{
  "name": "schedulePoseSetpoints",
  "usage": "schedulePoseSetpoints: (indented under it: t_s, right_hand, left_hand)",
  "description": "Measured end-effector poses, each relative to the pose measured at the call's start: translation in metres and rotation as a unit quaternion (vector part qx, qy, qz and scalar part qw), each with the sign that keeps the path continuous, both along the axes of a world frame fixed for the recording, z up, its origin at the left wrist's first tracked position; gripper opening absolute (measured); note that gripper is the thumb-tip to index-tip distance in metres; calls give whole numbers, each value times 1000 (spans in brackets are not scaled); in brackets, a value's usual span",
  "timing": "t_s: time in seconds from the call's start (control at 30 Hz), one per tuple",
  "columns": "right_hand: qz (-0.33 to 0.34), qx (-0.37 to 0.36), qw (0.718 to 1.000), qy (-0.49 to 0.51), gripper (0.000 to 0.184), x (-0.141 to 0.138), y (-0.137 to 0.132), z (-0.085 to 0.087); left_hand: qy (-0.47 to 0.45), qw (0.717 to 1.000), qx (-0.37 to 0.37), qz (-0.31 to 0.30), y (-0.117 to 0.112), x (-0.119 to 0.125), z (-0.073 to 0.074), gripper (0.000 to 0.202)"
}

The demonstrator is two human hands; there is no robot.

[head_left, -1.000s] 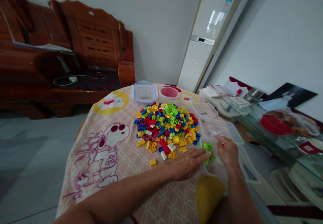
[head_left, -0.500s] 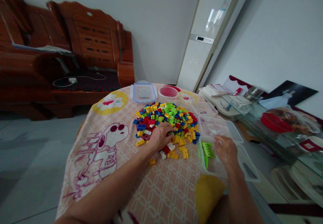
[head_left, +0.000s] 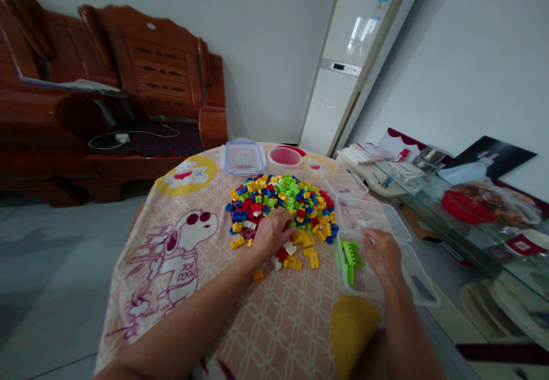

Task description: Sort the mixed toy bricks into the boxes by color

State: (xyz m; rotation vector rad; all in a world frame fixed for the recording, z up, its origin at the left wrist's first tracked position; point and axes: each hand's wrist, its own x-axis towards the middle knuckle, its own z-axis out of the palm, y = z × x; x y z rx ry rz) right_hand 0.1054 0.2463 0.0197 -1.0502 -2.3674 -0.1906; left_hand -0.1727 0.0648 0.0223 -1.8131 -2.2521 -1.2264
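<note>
A heap of small red, blue, yellow, green and white building bricks (head_left: pixel 281 206) lies on a round table under a cartoon-dog cloth (head_left: pixel 180 254). My left hand (head_left: pixel 270 232) rests on the near edge of the heap, fingers curled down among the bricks; what they hold, if anything, is hidden. My right hand (head_left: pixel 383 257) lies in a clear plastic box (head_left: pixel 422 294) at the table's right edge, fingers bent on its floor. Green bricks (head_left: pixel 349 253) sit in that box's left end.
Two more clear boxes (head_left: pixel 371 214) stand behind the near one. A blue-rimmed lid (head_left: pixel 244 157) and a red-lined tub (head_left: pixel 286 157) sit at the far edge. A wooden sofa (head_left: pixel 107 94) is at left, a glass-topped table (head_left: pixel 472 214) with dishes at right.
My left hand has moved from the clear box, where it was beside the green bricks, back left onto the brick heap. The right hand has stayed in the box.
</note>
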Motion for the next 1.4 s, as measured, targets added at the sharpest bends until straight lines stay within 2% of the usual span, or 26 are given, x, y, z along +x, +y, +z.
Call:
schedulePoseSetpoints:
  t_s: [0.13, 0.27, 0.37, 0.47, 0.53, 0.6, 0.67, 0.73, 0.8, 0.9, 0.97, 1.07, 1.13, 1.27, 1.4]
  right_hand:
    - [-7, -3, 1000, 2, 31, -1, -2, 1]
    - [-6, -10, 1000, 11, 33, -1, -1, 1]
    - [0, -9, 1000, 21, 33, -1, 1, 0]
    - [2, -6, 1000, 30, 33, -1, 2, 0]
    - [1, -6, 1000, 30, 33, -1, 2, 0]
    - [0, -9, 1000, 28, 33, -1, 2, 0]
    - [0, -12, 1000, 27, 34, 0, 2, -1]
    - [-1, -13, 1000, 26, 33, 0, 2, -1]
    - [-1, -10, 1000, 26, 33, 0, 1, -1]
    - [-3, -6, 1000, 25, 33, -1, 1, -2]
    - [-2, -5, 1000, 22, 33, -1, 1, -1]
    - [3, -4, 1000, 24, 33, -1, 1, -1]
    - [3, -3, 1000, 27, 32, -1, 0, 0]
    - [5, -4, 1000, 30, 31, -1, 0, -1]
    - [4, -6, 1000, 26, 32, -1, 0, -1]
  left_hand:
    - [-112, 992, 51, -3, 2, 8, 3, 16]
    - [-184, 979, 32, -77, 14, 34, 10, 17]
    - [-185, 970, 16, -157, 28, 64, 12, 19]
    - [-179, 959, 7, -221, 40, 94, 8, 23]
    - [-184, 952, 9, -245, 44, 106, 3, 31]
    - [-173, 952, 16, -254, 43, 109, -1, 39]
    - [-136, 958, 27, -250, 40, 100, -3, 37]
    - [-92, 969, 40, -227, 37, 80, 0, 30]
    - [-59, 982, 46, -176, 33, 54, 6, 25]
    - [-14, 998, 11, -67, 29, 14, 17, 21]
    - [13, 999, -32, -36, 26, -4, 22, 22]
    - [39, 993, -106, -26, 22, -14, 24, 26]
    - [45, 989, -139, -23, 21, -14, 24, 23]
    - [39, 985, -163, -38, 20, -14, 24, 11]
    - [5, 979, -182, -86, 20, -22, 27, 10]
